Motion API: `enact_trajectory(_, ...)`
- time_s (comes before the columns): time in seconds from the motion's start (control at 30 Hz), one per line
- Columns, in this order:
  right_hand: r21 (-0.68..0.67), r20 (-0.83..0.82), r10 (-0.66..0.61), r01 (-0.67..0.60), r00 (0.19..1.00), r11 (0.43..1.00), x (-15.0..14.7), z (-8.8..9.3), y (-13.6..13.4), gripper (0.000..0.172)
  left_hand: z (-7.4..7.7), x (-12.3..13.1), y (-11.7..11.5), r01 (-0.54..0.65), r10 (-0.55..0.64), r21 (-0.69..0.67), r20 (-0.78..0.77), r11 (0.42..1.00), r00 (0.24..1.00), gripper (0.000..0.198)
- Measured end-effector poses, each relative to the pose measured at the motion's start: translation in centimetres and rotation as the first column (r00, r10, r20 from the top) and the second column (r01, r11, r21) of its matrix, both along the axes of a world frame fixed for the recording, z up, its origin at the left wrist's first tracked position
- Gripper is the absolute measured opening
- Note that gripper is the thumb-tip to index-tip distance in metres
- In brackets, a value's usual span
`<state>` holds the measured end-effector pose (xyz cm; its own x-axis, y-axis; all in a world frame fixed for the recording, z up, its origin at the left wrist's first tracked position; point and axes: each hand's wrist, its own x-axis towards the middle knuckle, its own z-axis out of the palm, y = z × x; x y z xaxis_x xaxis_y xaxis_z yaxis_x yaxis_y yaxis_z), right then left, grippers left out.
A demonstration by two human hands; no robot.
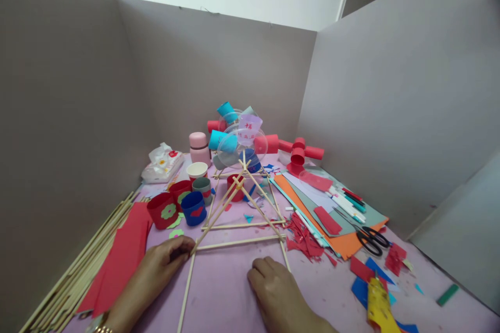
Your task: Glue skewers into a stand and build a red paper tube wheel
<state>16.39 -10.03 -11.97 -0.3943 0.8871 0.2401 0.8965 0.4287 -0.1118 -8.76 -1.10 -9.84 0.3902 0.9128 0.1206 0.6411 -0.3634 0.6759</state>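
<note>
A frame of thin wooden sticks (238, 208) stands on the pink table (226, 291), rising to a wheel of clear discs with blue, red and pale paper cups (239, 138). My left hand (164, 263) pinches the frame's front left corner, where the sticks meet. My right hand (275, 289) rests on the table just in front of the frame's lower bar, fingers curled under, touching nothing I can make out.
Decorated paper cups (183, 203) stand left of the frame. Red paper (121, 265) and spare sticks (78, 276) lie at the left wall. Coloured sheets (336, 218), pens, scissors (373, 242) and paper scraps lie right. A yellow glue gun (378, 307) sits at the front right. Grey partitions enclose the table.
</note>
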Motion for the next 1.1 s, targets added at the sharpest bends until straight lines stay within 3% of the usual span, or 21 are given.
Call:
enact_trajectory(0.27,0.071,-0.015,0.017,-0.016,1.0,0.997,0.16,-0.36,0.02,0.021,0.17,0.05,-0.15,-0.001,0.001,-0.006,0.0,1.0,1.0,0.016)
enact_trajectory(0.6,0.008,0.003,-0.001,0.001,1.0,1.0,0.0,-0.03,-0.04,0.024,-0.16,-0.16,0.04,-0.01,0.01,0.001,-0.007,1.0,1.0,0.015)
enact_trajectory(1.1,0.064,-0.015,0.005,-0.004,1.0,0.998,0.11,-0.46,-0.01,0.022,0.45,0.27,-0.26,-0.009,0.009,-0.03,-0.006,1.0,1.0,0.016)
